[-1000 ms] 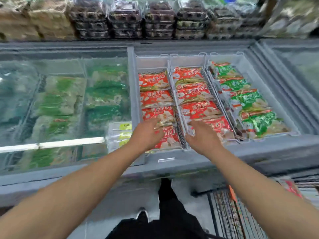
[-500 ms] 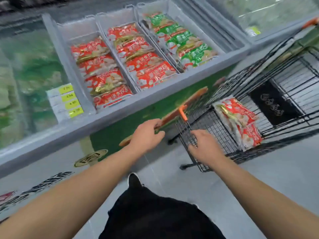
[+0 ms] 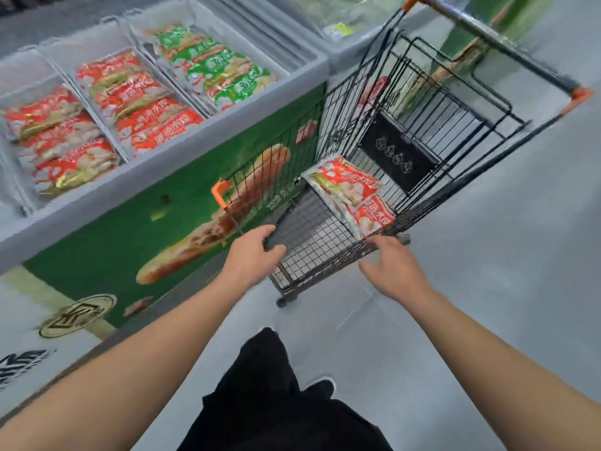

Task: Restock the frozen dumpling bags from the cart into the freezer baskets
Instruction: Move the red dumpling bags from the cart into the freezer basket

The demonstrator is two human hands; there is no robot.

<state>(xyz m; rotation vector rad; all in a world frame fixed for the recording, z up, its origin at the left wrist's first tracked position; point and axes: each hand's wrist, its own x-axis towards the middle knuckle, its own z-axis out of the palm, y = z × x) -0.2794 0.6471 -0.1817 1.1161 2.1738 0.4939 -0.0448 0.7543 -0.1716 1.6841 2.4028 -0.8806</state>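
Two red dumpling bags lie overlapping on the mesh floor of the black wire cart, at its near end. My left hand grips the cart's near rim at its left corner, thumb on top. My right hand is at the rim's right side with its fingers spread and touching the wire, holding nothing. In the open grey freezer, the left basket and middle basket hold rows of red bags, and the right basket holds green bags.
The cart stands right against the freezer's green front, with orange corner caps and a black child-seat panel. Grey floor spreads to the right. My dark trousers and shoe are below.
My hands left the freezer baskets and moved down to the cart. My view swung right and down, bringing the cart and its two red bags closer.
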